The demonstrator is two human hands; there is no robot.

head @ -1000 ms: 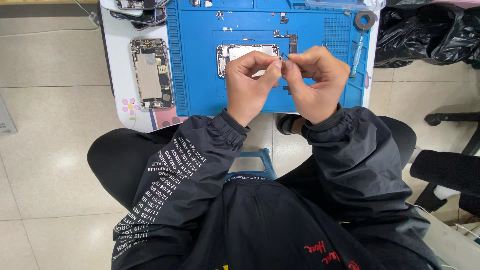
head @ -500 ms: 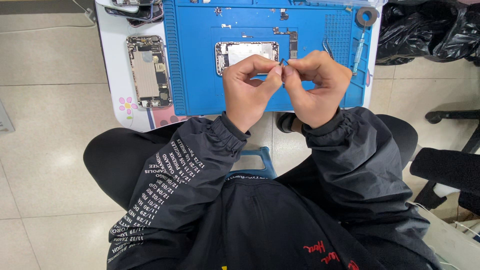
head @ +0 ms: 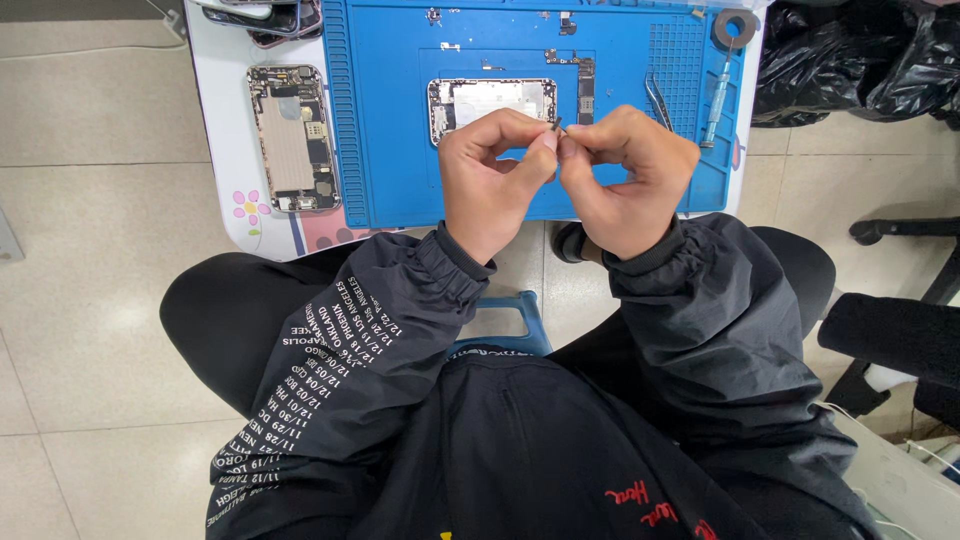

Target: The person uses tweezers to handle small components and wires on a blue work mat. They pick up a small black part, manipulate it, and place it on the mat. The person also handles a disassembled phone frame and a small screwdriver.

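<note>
Your left hand (head: 492, 180) and right hand (head: 628, 178) meet just above the near edge of a blue work mat (head: 390, 130). Both are closed in a fingertip pinch on one tiny dark part (head: 556, 127), held between thumbs and forefingers where the hands touch. It is too small to tell what the part is.

Keep both wrists low over the mat, so the part lands on it if it slips. Grip lightly; a part this small may bend.

Just beyond your fingers lies an opened phone shell (head: 492, 104), with a thin dark strip (head: 585, 92) beside it. Tweezers (head: 657, 99) and a slim screwdriver (head: 717, 95) lie to the right. Left of the mat, on the white table (head: 222, 150), rests a second opened phone (head: 293, 138). Black bags (head: 850, 55) sit on the floor to the right.
</note>
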